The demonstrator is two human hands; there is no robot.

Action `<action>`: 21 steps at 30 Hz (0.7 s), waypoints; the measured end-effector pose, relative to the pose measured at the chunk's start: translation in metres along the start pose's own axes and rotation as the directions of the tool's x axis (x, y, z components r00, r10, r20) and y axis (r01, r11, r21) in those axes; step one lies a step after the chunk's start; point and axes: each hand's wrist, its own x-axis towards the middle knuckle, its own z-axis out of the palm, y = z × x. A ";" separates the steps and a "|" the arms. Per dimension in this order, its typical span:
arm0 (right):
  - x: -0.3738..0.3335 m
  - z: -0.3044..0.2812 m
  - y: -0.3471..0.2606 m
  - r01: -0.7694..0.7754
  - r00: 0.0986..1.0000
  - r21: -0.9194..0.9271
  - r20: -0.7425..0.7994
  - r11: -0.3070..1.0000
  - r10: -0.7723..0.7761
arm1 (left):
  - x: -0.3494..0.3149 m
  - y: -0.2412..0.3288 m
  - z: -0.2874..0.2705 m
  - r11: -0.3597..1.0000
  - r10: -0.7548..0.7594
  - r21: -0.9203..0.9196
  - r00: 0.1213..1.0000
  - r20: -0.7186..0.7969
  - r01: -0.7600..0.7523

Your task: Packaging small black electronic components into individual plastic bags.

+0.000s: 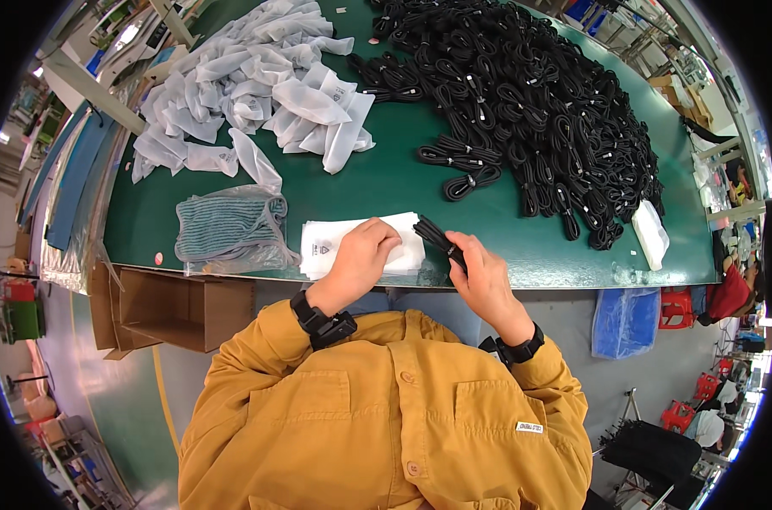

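A flat stack of white plastic bags [409, 247] lies at the table's near edge. Over it rests my left hand [360, 258], fingers curled and closed at the top bag; the fingertips are partly hidden. My right hand [481, 274] grips a coiled black cable [431, 231], whose far end points toward the right edge of the stack. Ahead and to the right spreads a large heap of similar coiled black cables [522, 102]. Filled whitish bags [258, 76] are piled at the far left.
A clear bag with a grey-green ribbed cloth [229, 228] sits left of the stack. At the right, a white packet [650, 235] lies on the green table [386, 187]. Below the table are a cardboard box [178, 310] and a blue bin [626, 323].
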 end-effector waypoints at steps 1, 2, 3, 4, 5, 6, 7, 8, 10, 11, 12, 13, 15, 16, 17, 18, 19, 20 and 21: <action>0.000 -0.001 0.000 0.050 0.999 -0.038 0.002 0.998 -0.050 | 0.000 0.002 -0.001 1.000 0.001 -0.001 1.000 0.000 -0.001; -0.001 0.000 0.000 0.050 0.999 -0.038 0.002 0.998 -0.050 | 0.000 0.005 -0.002 0.995 -0.079 -0.061 0.997 0.000 0.079; -0.002 0.001 0.000 0.090 0.996 -0.092 0.020 0.992 -0.088 | 0.000 0.009 -0.003 0.980 -0.159 -0.121 0.987 0.005 0.158; -0.003 0.002 0.001 0.131 0.991 -0.145 0.040 0.981 -0.126 | 0.000 0.010 -0.004 0.955 -0.237 -0.180 0.971 0.014 0.235; -0.003 0.003 0.001 0.172 0.985 -0.196 0.062 0.965 -0.163 | 0.000 0.009 -0.004 0.955 -0.236 -0.179 0.972 0.013 0.235; -0.003 0.002 0.001 0.172 0.985 -0.196 0.062 0.965 -0.163 | -0.001 0.007 -0.003 0.960 -0.218 -0.180 0.976 -0.006 0.214; -0.002 0.002 0.001 0.202 0.979 -0.202 0.083 0.958 -0.189 | -0.001 0.006 -0.001 0.965 -0.201 -0.180 0.979 -0.026 0.193; -0.001 0.001 0.000 0.231 0.971 -0.207 0.103 0.951 -0.213 | -0.002 0.005 -0.001 0.969 -0.183 -0.180 0.982 -0.045 0.172; 0.000 -0.001 0.001 0.257 0.964 -0.214 0.124 0.943 -0.235 | -0.001 0.009 -0.003 0.987 -0.066 -0.152 0.997 -0.045 0.059; 0.001 -0.001 0.001 0.217 0.971 -0.117 0.130 0.969 -0.201 | 0.000 0.011 -0.004 0.991 0.051 -0.125 0.998 -0.042 -0.056; 0.001 -0.002 0.001 0.173 0.976 -0.019 0.139 0.985 -0.169 | 0.000 0.014 -0.005 0.981 0.167 -0.097 0.985 -0.037 -0.170; 0.002 -0.002 0.001 0.126 0.979 0.079 0.151 0.989 -0.137 | 0.001 0.017 -0.007 0.981 0.168 -0.097 0.985 -0.036 -0.170; 0.009 -0.003 0.008 -0.268 0.939 0.357 0.305 0.895 0.160 | 0.004 0.026 -0.011 0.932 0.361 -0.013 0.932 0.020 -0.361; 0.012 -0.004 0.012 -0.620 0.775 0.516 0.520 0.591 0.359 | 0.005 0.029 -0.013 0.891 0.452 0.024 0.891 0.053 -0.453; 0.014 -0.005 0.015 -0.842 0.530 0.517 0.741 0.153 0.413 | 0.007 0.031 -0.013 0.890 0.454 0.024 0.889 0.055 -0.456; 0.014 -0.004 0.013 -0.841 0.532 0.520 0.739 0.153 0.414 | 0.009 0.033 -0.013 0.888 0.458 0.033 0.888 0.041 -0.460; 0.016 -0.002 0.011 -0.663 0.748 0.590 0.548 0.461 0.375 | 0.012 0.035 -0.013 0.886 0.461 0.046 0.887 0.026 -0.462; 0.018 0.000 0.008 -0.407 0.907 0.565 0.340 0.717 0.247 | 0.016 0.036 -0.014 0.884 0.465 0.059 0.885 0.011 -0.465; 0.022 0.001 0.004 -0.107 0.989 0.449 0.143 0.887 0.047 | 0.019 0.038 -0.017 0.882 0.468 0.061 0.883 0.009 -0.468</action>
